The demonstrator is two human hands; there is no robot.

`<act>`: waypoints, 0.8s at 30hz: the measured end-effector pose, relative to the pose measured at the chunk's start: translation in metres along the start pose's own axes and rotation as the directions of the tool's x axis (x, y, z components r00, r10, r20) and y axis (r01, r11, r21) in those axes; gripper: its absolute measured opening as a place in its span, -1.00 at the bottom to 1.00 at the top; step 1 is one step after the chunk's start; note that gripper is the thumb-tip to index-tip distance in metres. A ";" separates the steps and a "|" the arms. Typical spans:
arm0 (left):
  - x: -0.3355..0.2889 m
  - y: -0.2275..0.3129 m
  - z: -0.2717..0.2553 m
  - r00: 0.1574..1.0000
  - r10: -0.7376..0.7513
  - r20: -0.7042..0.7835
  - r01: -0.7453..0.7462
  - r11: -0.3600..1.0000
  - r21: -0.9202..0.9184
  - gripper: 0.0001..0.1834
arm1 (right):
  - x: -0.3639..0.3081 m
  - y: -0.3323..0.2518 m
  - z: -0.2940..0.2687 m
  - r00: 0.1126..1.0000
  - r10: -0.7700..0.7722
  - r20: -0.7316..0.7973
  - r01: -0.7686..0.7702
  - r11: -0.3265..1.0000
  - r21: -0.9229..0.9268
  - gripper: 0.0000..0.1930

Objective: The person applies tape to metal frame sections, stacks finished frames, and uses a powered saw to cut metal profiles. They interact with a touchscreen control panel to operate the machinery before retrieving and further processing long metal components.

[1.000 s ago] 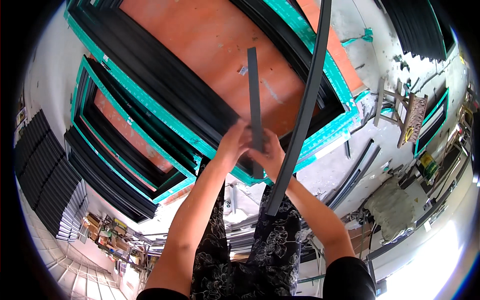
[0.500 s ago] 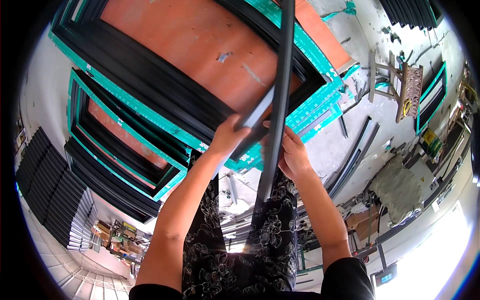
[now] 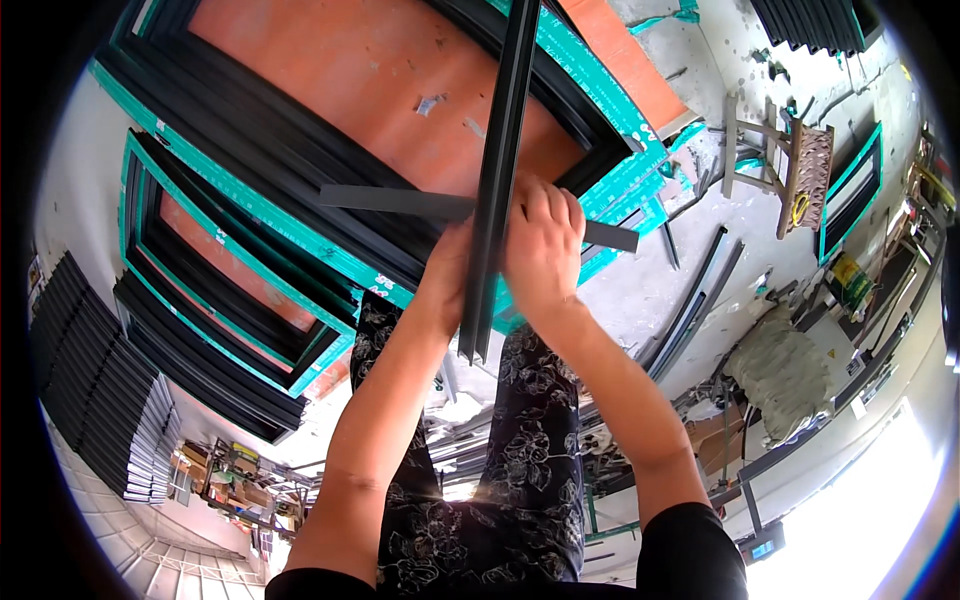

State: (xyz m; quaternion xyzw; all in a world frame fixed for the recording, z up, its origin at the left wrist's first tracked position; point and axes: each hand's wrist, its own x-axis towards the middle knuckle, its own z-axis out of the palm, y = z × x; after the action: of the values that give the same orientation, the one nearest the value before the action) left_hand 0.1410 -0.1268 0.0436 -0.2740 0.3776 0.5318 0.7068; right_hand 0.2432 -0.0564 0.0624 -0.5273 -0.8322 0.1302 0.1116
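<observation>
A long black grooved profile bar (image 3: 494, 170) stands up through the middle, its lower end above my knees. My left hand (image 3: 445, 275) is closed against its left side, with fingertips hidden behind the bar. On the other side my right hand (image 3: 543, 250) lies back upward, fingers curled at the bar. A flat dark grey strip (image 3: 390, 200) passes crosswise behind the bar and under my right hand, coming out to the right. Beneath lies a large black window frame (image 3: 300, 130) edged with green film, resting on an orange-red board (image 3: 380, 70).
A smaller green-edged frame (image 3: 225, 270) lies to the left, beside stacked black ribbed profiles (image 3: 85, 370). On the right floor are loose black profiles (image 3: 690, 310), a wooden stool (image 3: 805, 180) and a grey-green sack (image 3: 780, 375). Cluttered shelves (image 3: 235, 480) stand lower left.
The grey strip has swung from slanting to nearly crosswise. The black bar has shifted left and up, and my right hand has turned over, moving up beside it.
</observation>
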 end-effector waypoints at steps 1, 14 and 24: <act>0.003 0.000 -0.012 0.999 -0.015 0.047 0.017 0.999 -0.049 -0.74 | 0.003 0.004 0.002 0.975 -0.051 0.217 0.046 0.999 0.028 -0.77; -0.021 0.026 -0.073 0.785 0.417 0.458 -0.196 -0.535 0.822 -0.42 | 0.065 0.091 0.078 0.420 -0.558 0.716 0.108 0.814 0.571 -0.76; -0.003 -0.003 -0.120 0.974 0.157 0.163 -0.137 -0.166 0.977 -0.53 | 0.076 0.077 0.086 -0.024 -0.323 0.946 0.279 0.906 0.317 -0.53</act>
State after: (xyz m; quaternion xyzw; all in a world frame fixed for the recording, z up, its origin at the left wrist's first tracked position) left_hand 0.1150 -0.2238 -0.0219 0.3959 0.6814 0.1371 0.6002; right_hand 0.2485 0.0357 -0.0405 -0.0981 -0.7689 0.4401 -0.4534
